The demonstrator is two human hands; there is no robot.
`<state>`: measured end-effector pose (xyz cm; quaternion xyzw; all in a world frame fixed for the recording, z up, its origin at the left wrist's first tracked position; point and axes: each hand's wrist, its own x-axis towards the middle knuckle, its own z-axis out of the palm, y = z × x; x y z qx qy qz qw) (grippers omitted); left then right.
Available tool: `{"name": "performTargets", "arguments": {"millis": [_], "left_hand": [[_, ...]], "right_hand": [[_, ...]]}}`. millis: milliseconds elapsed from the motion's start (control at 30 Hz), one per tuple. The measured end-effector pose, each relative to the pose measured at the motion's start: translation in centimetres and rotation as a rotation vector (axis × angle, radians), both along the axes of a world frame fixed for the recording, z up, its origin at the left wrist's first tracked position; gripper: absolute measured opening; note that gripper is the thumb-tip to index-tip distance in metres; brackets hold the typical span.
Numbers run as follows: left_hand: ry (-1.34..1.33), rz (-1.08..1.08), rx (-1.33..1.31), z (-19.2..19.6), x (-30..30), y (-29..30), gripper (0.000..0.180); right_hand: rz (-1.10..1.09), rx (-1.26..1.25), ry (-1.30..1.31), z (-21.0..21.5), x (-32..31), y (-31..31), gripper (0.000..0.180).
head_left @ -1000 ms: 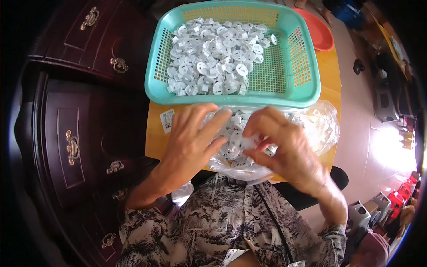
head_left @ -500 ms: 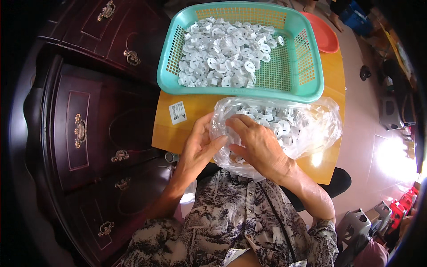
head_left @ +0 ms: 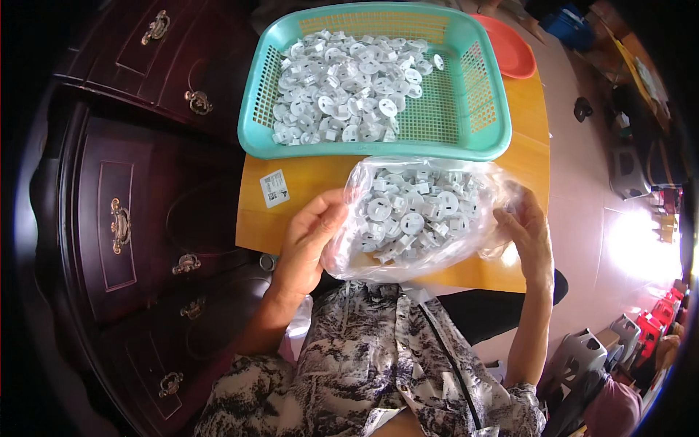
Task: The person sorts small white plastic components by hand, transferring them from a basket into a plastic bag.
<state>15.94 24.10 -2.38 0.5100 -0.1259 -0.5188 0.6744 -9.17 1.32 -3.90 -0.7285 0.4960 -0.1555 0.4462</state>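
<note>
A clear plastic bag (head_left: 378, 269) lies at the near edge of the wooden table, its mouth spread wide. Inside it is a heap of small white plastic parts (head_left: 412, 223), round discs with slots and square blocks. My left hand (head_left: 313, 229) pinches the bag's left rim between thumb and fingers. On the opposite side, my right hand (head_left: 526, 226) grips the right rim, with some fingers hidden behind the film. Just beyond the bag stands a green plastic basket (head_left: 378, 149), holding many more of the same white parts (head_left: 342, 87) mostly on its left side.
A white printed label (head_left: 274, 188) lies on the wooden table (head_left: 255, 222) left of the bag. Behind the basket's right corner is a red plastic basin (head_left: 510, 47). Dark wooden drawers (head_left: 109, 211) fill the left. Stools (head_left: 579, 357) stand on the floor at right.
My right hand has come out of the bag's opening and moved right to its right rim. The bag's mouth is wider, showing more parts. My view has shifted slightly.
</note>
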Motion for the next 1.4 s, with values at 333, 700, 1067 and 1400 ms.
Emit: {"name": "performTargets", "arguments": {"millis": [333, 700, 1067, 1400], "left_hand": [[-0.292, 0.267, -0.209, 2.6, 0.5, -0.8, 0.021], [-0.296, 0.209, -0.120, 1.6, 1.6, -0.5, 0.021], [-0.811, -0.227, 0.215, 5.6, 3.5, -0.2, 0.041], [-2.051, -0.497, -0.290, 4.9, 3.4, -9.3, 0.034]], "right_hand": [[-0.177, 0.437, -0.713, 5.8, 0.9, 1.3, 0.027], [-0.248, 0.351, -0.648, 4.0, -1.0, 0.0, 0.020], [0.255, -0.720, 0.249, 8.9, 1.9, -3.2, 0.046], [0.711, -0.644, 0.322, 6.5, 18.7, -10.0, 0.020]]}}
